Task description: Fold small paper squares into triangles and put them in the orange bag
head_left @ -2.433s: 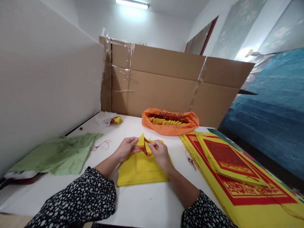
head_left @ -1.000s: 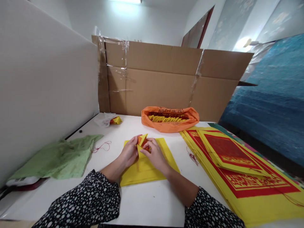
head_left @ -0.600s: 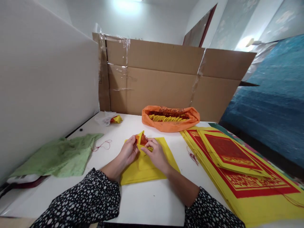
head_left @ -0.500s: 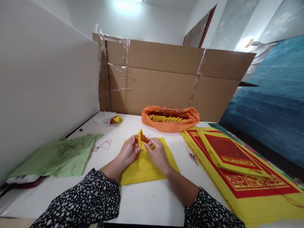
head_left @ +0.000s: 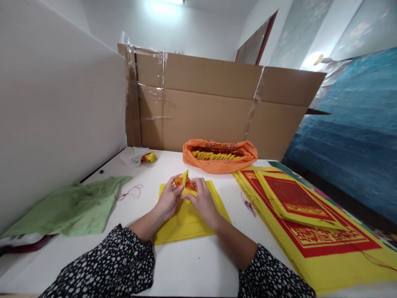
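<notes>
Between my two hands is a small folded paper piece [head_left: 185,181], yellow and red-orange, with a pointed tip standing up. My left hand [head_left: 169,198] pinches its left side, thumb toward the middle. On the right side my right hand [head_left: 202,201] grips it, fingers behind and thumb at the front lower edge. Both hands are over a stack of yellow paper sheets [head_left: 186,225] lying flat on the white table [head_left: 198,269]. The underside of the folded piece is hidden by my fingers.
An orange bag [head_left: 214,167] packed with folded yellow pieces sits behind my hands. Printed red-and-yellow paper stacks [head_left: 335,248] lie right, beside red thread [head_left: 249,205]. A green cloth [head_left: 71,207] lies left, with a folded piece [head_left: 149,157] by clear plastic. Cardboard [head_left: 211,111] stands behind.
My right hand has moved its grip inward, its thumb now along the piece's lower front. The folded piece looks wider open. The whole view has shifted slightly.
</notes>
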Motion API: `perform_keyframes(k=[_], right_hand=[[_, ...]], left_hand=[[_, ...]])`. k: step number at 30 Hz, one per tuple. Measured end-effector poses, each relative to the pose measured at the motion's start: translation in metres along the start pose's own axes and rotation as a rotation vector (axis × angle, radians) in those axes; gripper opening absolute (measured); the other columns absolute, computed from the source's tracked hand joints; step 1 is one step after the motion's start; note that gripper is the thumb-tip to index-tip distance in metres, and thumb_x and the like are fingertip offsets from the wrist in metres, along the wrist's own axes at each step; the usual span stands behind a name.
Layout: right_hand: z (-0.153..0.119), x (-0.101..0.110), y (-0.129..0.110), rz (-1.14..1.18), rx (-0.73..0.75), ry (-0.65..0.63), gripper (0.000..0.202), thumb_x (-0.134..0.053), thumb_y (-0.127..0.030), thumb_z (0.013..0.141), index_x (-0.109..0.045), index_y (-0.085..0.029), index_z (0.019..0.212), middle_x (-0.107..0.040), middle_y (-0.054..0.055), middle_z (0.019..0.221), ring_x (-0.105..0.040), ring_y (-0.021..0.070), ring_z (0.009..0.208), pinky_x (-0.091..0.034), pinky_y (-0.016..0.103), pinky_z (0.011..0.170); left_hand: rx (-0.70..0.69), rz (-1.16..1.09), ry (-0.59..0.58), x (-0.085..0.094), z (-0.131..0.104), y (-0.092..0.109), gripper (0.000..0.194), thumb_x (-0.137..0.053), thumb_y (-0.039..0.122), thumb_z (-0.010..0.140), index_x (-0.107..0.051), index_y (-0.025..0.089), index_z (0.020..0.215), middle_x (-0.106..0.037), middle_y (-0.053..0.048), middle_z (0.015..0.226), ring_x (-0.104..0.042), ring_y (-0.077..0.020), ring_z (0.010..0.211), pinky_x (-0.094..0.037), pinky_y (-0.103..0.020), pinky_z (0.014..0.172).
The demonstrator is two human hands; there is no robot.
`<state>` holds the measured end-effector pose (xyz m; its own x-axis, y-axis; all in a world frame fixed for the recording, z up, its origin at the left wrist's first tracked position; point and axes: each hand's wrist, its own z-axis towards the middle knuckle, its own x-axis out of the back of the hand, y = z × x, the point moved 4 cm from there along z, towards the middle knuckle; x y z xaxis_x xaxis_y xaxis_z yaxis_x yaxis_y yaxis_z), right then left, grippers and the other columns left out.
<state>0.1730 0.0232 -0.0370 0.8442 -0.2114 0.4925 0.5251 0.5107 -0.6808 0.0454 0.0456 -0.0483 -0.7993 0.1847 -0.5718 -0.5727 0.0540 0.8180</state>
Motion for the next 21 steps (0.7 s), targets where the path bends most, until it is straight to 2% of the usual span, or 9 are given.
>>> perform_keyframes(k=[2, 5, 7, 9, 11, 13, 15, 17, 21], right_hand=[[0.001, 0.002, -0.004, 0.033, 0.040, -0.072, 0.041, -0.060, -0.023, 0.085, -0.050, -0.027, 0.125, -0.055, 0.006, 0.114, -0.055, 0.0222, 0.107, -0.048, 0.039, 0.092], [0.017, 0.004, 0.002, 0.152, 0.019, -0.225, 0.037, -0.057, -0.023, 0.086, -0.056, -0.029, 0.123, -0.062, 0.003, 0.110, -0.061, 0.0193, 0.097, -0.052, 0.035, 0.085], [0.043, 0.009, 0.020, 0.192, -0.122, -0.244, 0.029, -0.056, -0.027, 0.087, -0.062, -0.025, 0.116, -0.067, 0.003, 0.102, -0.064, 0.0159, 0.077, -0.055, 0.030, 0.067], [0.079, 0.020, 0.046, 0.103, -0.290, -0.188, 0.028, -0.053, -0.028, 0.089, -0.065, -0.021, 0.113, -0.070, 0.004, 0.099, -0.063, 0.0136, 0.064, -0.053, 0.027, 0.057], [0.120, 0.030, 0.069, 0.029, -0.321, -0.140, 0.030, -0.048, -0.021, 0.090, -0.066, -0.018, 0.114, -0.071, 0.008, 0.100, -0.066, 0.0160, 0.071, -0.054, 0.030, 0.064], [0.157, 0.034, 0.089, -0.045, -0.323, -0.109, 0.028, -0.052, -0.015, 0.087, -0.070, -0.016, 0.107, -0.070, 0.010, 0.108, -0.066, 0.0209, 0.092, -0.052, 0.033, 0.082], [0.185, 0.027, 0.105, -0.108, -0.316, -0.130, 0.023, -0.056, -0.012, 0.083, -0.074, -0.016, 0.098, -0.069, 0.010, 0.112, -0.061, 0.0255, 0.109, -0.044, 0.035, 0.097], [0.204, 0.010, 0.115, -0.144, -0.309, -0.195, 0.019, -0.060, -0.010, 0.082, -0.075, -0.017, 0.091, -0.070, 0.009, 0.110, -0.058, 0.0269, 0.113, -0.040, 0.034, 0.101], [0.226, -0.027, 0.129, -0.163, -0.332, -0.330, 0.018, -0.062, -0.024, 0.089, -0.068, -0.016, 0.104, -0.066, 0.007, 0.110, -0.063, 0.0228, 0.099, -0.051, 0.038, 0.089]], left_hand=[[-0.008, 0.092, 0.034, 0.004, 0.002, 0.003, 0.060, -0.080, 0.020, 0.069, -0.052, 0.020, 0.122, -0.066, 0.001, 0.080, -0.062, -0.0115, 0.072, -0.047, -0.018, 0.063], [0.043, 0.315, 0.017, 0.015, 0.011, 0.008, 0.064, -0.073, 0.035, 0.079, -0.044, 0.023, 0.134, -0.068, -0.003, 0.090, -0.065, -0.0158, 0.079, -0.049, -0.023, 0.070], [0.011, 0.563, -0.017, 0.026, 0.020, 0.012, 0.063, -0.067, 0.041, 0.083, -0.041, 0.023, 0.138, -0.067, -0.010, 0.109, -0.065, -0.0221, 0.098, -0.050, -0.032, 0.085], [-0.102, 0.885, -0.097, 0.036, 0.027, 0.014, 0.054, -0.064, 0.041, 0.085, -0.049, 0.022, 0.133, -0.061, -0.013, 0.124, -0.057, -0.0277, 0.116, -0.042, -0.040, 0.100], [-0.211, 1.200, -0.235, 0.042, 0.028, 0.010, 0.038, -0.062, 0.037, 0.086, -0.060, 0.020, 0.119, -0.057, -0.015, 0.130, -0.048, -0.0326, 0.126, -0.037, -0.047, 0.107], [-0.288, 1.427, -0.350, 0.046, 0.024, 0.002, 0.032, -0.058, 0.032, 0.087, -0.062, 0.020, 0.117, -0.051, -0.015, 0.137, -0.043, -0.0339, 0.131, -0.035, -0.050, 0.109], [-0.348, 1.575, -0.418, 0.046, 0.018, -0.003, 0.033, -0.054, 0.028, 0.090, -0.059, 0.021, 0.121, -0.049, -0.014, 0.139, -0.044, -0.0327, 0.131, -0.038, -0.051, 0.107], [-0.389, 1.658, -0.448, 0.044, 0.014, -0.005, 0.034, -0.052, 0.025, 0.091, -0.057, 0.021, 0.124, -0.049, -0.013, 0.139, -0.046, -0.0316, 0.129, -0.041, -0.050, 0.105], [-0.443, 1.722, -0.456, 0.043, 0.011, -0.006, 0.034, -0.051, 0.026, 0.092, -0.055, 0.022, 0.125, -0.048, -0.013, 0.140, -0.046, -0.0317, 0.128, -0.044, -0.050, 0.104]])
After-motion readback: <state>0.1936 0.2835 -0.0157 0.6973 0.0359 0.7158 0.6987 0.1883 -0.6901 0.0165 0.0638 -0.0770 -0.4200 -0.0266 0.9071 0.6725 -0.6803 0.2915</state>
